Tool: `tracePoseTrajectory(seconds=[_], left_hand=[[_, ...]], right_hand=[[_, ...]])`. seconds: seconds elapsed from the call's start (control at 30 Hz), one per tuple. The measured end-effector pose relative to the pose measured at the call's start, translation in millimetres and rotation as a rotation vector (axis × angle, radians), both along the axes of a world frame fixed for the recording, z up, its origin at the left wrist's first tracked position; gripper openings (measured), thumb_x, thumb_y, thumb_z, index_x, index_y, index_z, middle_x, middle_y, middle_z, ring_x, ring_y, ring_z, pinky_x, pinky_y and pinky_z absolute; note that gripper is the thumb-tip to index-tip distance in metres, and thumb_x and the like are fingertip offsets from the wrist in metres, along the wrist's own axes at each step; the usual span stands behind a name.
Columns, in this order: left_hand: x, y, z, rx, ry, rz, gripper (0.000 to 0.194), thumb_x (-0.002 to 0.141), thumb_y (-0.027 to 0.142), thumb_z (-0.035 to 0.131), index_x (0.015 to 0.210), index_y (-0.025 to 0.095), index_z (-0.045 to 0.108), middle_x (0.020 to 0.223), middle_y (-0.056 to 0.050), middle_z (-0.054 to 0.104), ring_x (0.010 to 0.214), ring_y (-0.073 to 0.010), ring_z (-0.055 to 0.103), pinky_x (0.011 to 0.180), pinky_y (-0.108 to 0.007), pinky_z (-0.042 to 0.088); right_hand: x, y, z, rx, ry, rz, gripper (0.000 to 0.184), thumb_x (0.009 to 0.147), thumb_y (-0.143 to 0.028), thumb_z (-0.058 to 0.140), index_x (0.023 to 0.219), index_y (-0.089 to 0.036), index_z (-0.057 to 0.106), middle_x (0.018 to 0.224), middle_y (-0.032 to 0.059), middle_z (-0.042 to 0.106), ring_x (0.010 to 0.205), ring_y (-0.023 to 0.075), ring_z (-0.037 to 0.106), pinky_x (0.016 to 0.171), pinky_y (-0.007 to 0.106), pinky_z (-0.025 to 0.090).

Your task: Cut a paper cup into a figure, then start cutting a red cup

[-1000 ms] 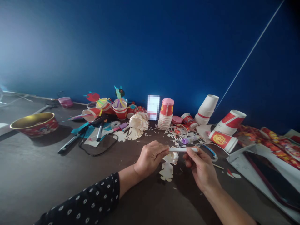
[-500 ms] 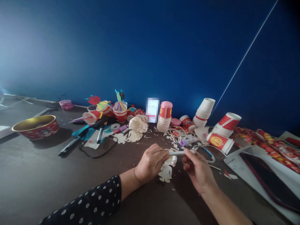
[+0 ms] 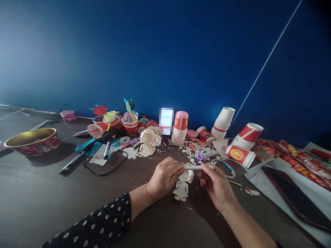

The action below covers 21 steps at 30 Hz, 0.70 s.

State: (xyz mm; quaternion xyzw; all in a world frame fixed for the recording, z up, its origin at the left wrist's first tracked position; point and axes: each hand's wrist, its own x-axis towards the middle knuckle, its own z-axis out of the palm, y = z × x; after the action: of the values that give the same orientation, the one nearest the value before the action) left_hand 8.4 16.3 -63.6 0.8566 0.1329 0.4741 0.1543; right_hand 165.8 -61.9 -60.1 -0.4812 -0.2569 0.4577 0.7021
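Note:
My left hand point(image 3: 168, 176) and my right hand point(image 3: 216, 186) grip the two ends of a whitish marker point(image 3: 193, 167), held level above the table. Fingers and thumbs close around both ends, so its tips are hidden. Beneath it lies a cream paper cut-out point(image 3: 181, 190) shaped like a small figure in a skirt, with a curled paper piece behind it that the hands partly cover. Just beyond my right hand, a purple glue stick point(image 3: 205, 155) rests among white cords.
Paper cups point(image 3: 179, 136) stand stacked at the back, beside frilled paper pieces point(image 3: 150, 137). A red and gold bowl point(image 3: 33, 144) sits left, near a dark pen point(image 3: 73, 163) and a cable. At right, a white tray point(image 3: 252, 175) holds a phone point(image 3: 292, 193). Paper scraps point(image 3: 252, 191) litter the table.
The view has shifted slightly, so most things appear a little further left. Both hands keep the marker in much the same place, drawn marginally closer together.

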Motion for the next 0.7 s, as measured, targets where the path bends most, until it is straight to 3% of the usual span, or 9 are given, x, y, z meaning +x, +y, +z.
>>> tracePoseTrajectory(seconds=[0.43,0.7], left_hand=[[-3,-12,6.4,-0.19,0.058,-0.127,0.026,0.084,0.02,0.044,0.097,0.01,0.063,0.065,-0.005,0.059,0.055,-0.0094,0.052,0.054,-0.019,0.041],[-1,-10,3.6,-0.447,0.041,-0.099,0.026,0.079,0.028,0.052,0.071,0.009,0.067,0.053,0.0,0.053,0.046,-0.006,0.04,0.045,-0.017,0.031]], right_hand=[[-1,-2,2.9,-0.092,-0.045,0.208,0.022,0.068,-0.032,0.067,0.06,-0.015,0.056,0.042,-0.0045,0.053,0.034,0.0037,0.038,0.032,0.014,0.022],[0,-6,3.8,-0.104,-0.211,0.339,0.026,0.069,-0.036,0.065,0.059,-0.015,0.053,0.046,-0.0041,0.053,0.038,0.0048,0.039,0.034,0.015,0.026]])
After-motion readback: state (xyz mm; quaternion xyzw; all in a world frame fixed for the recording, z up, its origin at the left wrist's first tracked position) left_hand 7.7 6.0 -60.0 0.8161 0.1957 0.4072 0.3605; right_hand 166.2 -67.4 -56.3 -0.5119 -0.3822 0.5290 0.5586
